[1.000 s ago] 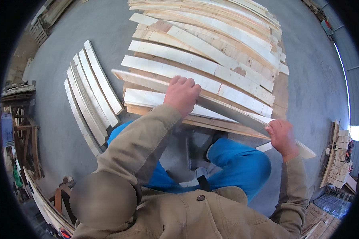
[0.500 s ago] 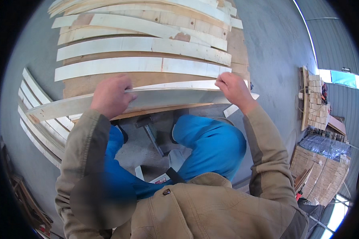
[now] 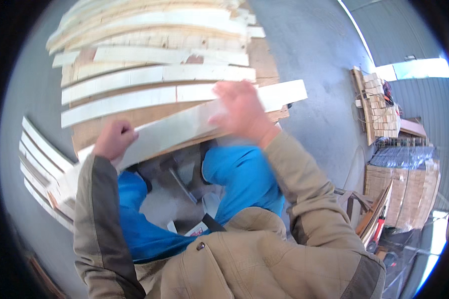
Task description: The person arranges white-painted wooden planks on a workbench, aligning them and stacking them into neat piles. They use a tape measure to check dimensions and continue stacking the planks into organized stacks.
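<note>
A long pale wooden slat (image 3: 174, 124) slopes up from lower left to upper right in front of me, its broad face turned toward me. My left hand (image 3: 115, 139) is closed on its upper edge, left of the middle. Farther right, my right hand (image 3: 242, 109) grips the slat across its width, fingers at the top edge and thumb on the face; motion blurs it. The slat's right end juts out past that hand. Beyond it, several similar slats (image 3: 159, 74) lie in rows on a brown board (image 3: 149, 113).
Several curved slats (image 3: 37, 159) lie on the floor at left. A hammer (image 3: 182, 184) is between my knees. At right stand a stack of wood pieces (image 3: 384, 112) and a large partly plastic-wrapped stack (image 3: 404, 184). Grey floor (image 3: 314, 60) extends beyond the board.
The slat has tilted, its right end rising and its face turning toward me. My right hand has moved left along it, my left hand lower. The whole view has shifted.
</note>
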Tool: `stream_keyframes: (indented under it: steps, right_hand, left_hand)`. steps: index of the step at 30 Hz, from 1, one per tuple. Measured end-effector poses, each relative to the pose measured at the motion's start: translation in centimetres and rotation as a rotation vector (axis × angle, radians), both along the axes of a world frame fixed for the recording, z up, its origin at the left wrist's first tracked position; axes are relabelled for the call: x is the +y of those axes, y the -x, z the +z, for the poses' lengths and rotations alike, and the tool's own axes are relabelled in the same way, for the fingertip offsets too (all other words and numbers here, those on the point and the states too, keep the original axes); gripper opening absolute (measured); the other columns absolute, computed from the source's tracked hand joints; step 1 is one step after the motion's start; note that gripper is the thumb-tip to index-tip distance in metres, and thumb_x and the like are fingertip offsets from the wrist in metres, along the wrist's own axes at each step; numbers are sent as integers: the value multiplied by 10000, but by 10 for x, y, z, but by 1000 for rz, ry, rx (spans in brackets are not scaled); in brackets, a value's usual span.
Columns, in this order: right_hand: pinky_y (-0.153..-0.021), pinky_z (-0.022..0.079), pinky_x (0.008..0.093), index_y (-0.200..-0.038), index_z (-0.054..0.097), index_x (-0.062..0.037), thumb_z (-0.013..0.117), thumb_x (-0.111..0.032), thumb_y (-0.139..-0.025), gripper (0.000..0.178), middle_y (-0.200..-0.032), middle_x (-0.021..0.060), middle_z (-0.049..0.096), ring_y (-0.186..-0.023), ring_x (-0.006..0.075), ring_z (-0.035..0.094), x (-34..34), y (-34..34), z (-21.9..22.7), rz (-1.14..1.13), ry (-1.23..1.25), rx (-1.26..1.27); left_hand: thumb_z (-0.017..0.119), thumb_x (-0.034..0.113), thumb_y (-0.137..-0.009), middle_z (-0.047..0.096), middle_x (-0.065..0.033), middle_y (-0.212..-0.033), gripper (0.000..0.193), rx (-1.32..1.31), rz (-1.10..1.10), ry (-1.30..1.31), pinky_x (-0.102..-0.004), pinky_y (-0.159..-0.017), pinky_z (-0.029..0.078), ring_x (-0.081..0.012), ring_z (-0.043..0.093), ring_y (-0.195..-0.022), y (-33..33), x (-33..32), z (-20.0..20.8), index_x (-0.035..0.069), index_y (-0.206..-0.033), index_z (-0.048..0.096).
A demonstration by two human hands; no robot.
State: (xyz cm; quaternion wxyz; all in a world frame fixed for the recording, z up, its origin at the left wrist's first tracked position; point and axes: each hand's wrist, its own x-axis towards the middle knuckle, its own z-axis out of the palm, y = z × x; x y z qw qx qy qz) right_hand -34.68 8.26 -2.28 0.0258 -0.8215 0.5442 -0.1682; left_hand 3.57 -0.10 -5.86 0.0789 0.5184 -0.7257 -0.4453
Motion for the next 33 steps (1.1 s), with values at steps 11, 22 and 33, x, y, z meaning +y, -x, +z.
stream_keyframes:
  steps: [11,22,33]
  right_hand:
    - [-1235,308,615,-1607,494,-99,844,-262,-839,860,-1703,103,442,-1577,331,386,126,-31,22,-74,59,146]
    - [-1276,244,636,-1613,476,-82,657,-188,-973,673,-1703,126,431,-1594,337,361,132,9,13,-354,62,198]
    - [-1252,275,644,-1556,501,-84,852,-148,-822,817,-1669,156,412,-1564,363,380,110,9,6,-391,18,112]
  left_hand:
    - [733,147,-926,624,-5,-719,196,206,35,-95,-314,-634,460,-102,566,-719,-34,49,14,-20,-828,702]
    - [795,179,-871,637,-29,-740,219,148,46,-93,-325,-670,485,-112,578,-745,-40,60,15,-17,-852,700]
    - [880,169,-802,651,-138,-944,263,-93,107,735,-478,-712,527,-381,662,-834,-9,78,34,70,-885,652]
